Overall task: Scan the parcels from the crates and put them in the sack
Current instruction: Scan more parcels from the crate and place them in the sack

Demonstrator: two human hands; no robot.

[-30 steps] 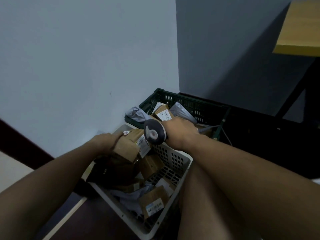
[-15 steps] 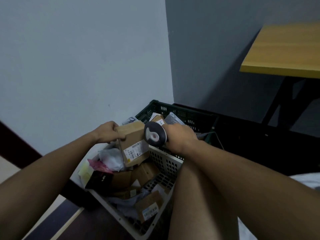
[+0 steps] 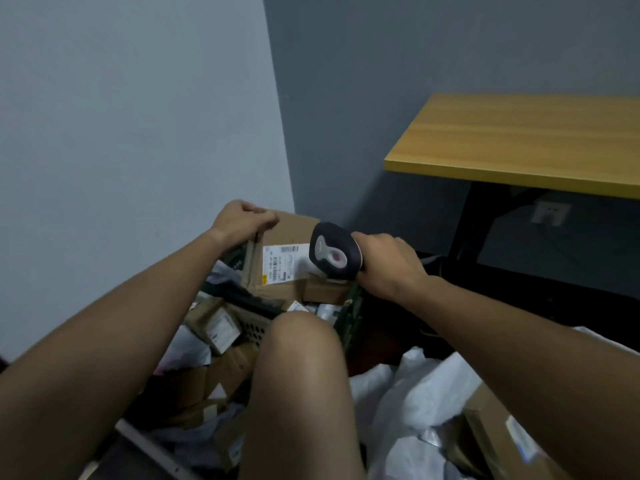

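- Head view, hands: left hand (image 3: 242,220) grips the top left corner of a cardboard parcel (image 3: 277,258), fingers curled over its edge; right hand (image 3: 388,261) is wrapped round the handle of a dark barcode scanner (image 3: 334,252).
- Head view, parcel: held upright above the crates, its white shipping label (image 3: 284,263) turned toward the camera. The scanner head sits just beside the label's right edge and covers part of it.
- Head view, crates: a pale crate (image 3: 152,445) at lower left, holding brown boxes and grey poly bags; a dark green crate (image 3: 349,320) behind it, mostly hidden by the held parcel, the hands and a bare knee (image 3: 301,341).
- Head view, obstructions: the knee and thigh rise through the middle of the frame and block much of both crates; both forearms cross the lower corners.
- Head view, sack: a white sack (image 3: 415,403) at lower right, crumpled, with a labelled brown box (image 3: 498,431) showing in it, partly under the right forearm.
- Head view, surroundings: a yellow-topped surface (image 3: 519,143) on black legs at upper right; a wall socket (image 3: 550,213) under it; grey walls meeting in a corner behind the parcel.
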